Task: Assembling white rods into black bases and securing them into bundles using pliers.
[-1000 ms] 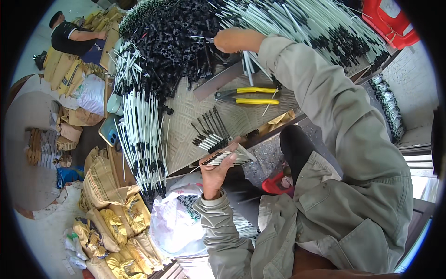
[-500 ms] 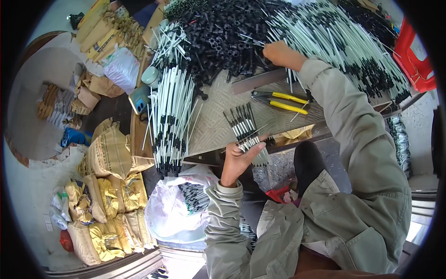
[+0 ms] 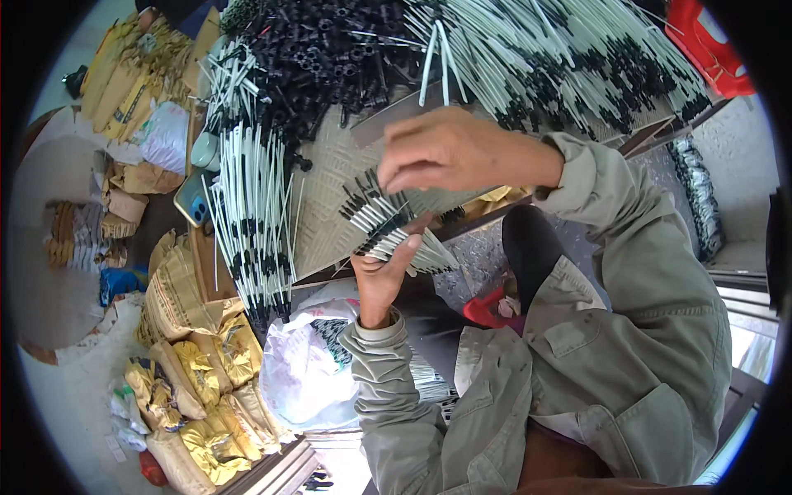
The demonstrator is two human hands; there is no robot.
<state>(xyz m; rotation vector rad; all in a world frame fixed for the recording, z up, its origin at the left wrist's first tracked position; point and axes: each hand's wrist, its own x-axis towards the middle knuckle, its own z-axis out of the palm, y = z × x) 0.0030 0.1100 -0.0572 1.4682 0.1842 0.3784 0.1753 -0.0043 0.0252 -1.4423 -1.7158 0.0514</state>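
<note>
My left hand (image 3: 381, 285) is closed around a fanned bundle of thin white rods with black ends (image 3: 370, 221), held over the table's near edge. Just above the bundle's black tips is my right hand (image 3: 454, 150), its fingers bent and drawn together. Whatever they hold, if anything, is hidden by the fingers. Beyond that hand, loose white rods with black ends (image 3: 569, 70) cover the far right of the table. A heap of small black tube-like parts (image 3: 326, 70) lies beside them.
Another stack of white rods (image 3: 252, 194) lies on the table's left side, by a phone (image 3: 195, 200) and a pale green lidded container (image 3: 205, 151). Below stands a white plastic bag (image 3: 289, 371) with dark-ended rods inside. Gold and brown packages (image 3: 202, 371) fill the lower left. A red plastic stool (image 3: 701, 49) stands far right.
My right hand has come from the far rod pile to the bundle in my left hand. The yellow-handled pliers are now hidden behind my right hand and arm. The view has shifted.
</note>
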